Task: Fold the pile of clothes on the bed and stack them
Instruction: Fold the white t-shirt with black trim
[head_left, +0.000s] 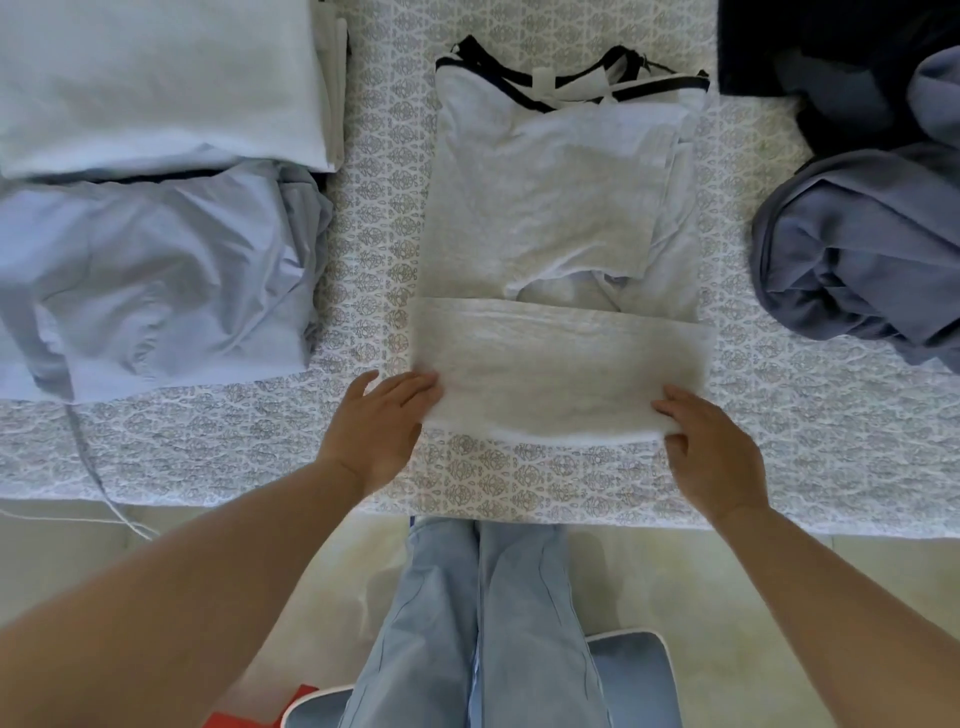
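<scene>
rolling the hem up evenly

the grey top (550, 208) lies flat in the middle of the bed (374, 156), its dark-trimmed neckline away from the person and its lower hem already turned up into a band. the left hand (382, 421) grips that band at its left corner and the right hand (711, 441) pinches the right corner. to do this fold well, i'd lift both corners together, carry them level toward the neckline, and smooth any puckers before letting go. folded pale blue clothes (156, 275) wait at left; an unfolded blue pile (862, 249) sits at right.
</scene>
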